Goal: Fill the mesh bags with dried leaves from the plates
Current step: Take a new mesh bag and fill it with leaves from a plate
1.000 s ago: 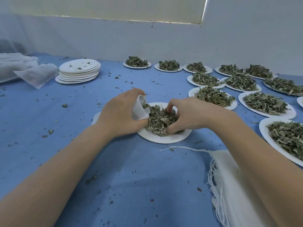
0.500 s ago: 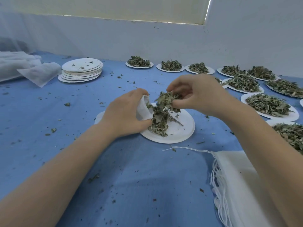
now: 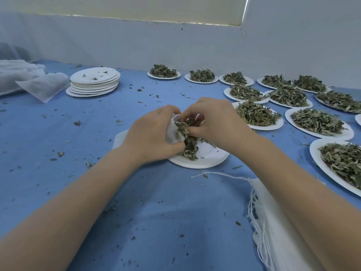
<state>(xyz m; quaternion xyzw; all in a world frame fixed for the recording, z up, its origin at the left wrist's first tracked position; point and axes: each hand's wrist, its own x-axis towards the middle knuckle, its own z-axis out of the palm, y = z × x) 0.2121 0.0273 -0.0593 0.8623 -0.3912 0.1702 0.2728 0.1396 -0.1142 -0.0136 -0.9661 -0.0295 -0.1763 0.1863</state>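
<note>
1. Fingers of the left hand (image 3: 151,136) curl round the mouth of a small white mesh bag (image 3: 172,132), holding it over the near round white paper plate (image 3: 211,159).
2. Right hand (image 3: 213,122) fingertips pinch a clump of dried green leaves (image 3: 185,132) at the bag's mouth; more leaves lie on the plate below.
3. Most of the bag is hidden behind the left hand.
4. Spare white mesh bags (image 3: 277,227) with drawstrings lie partly under the right forearm, cut off by the frame's bottom edge.
</note>
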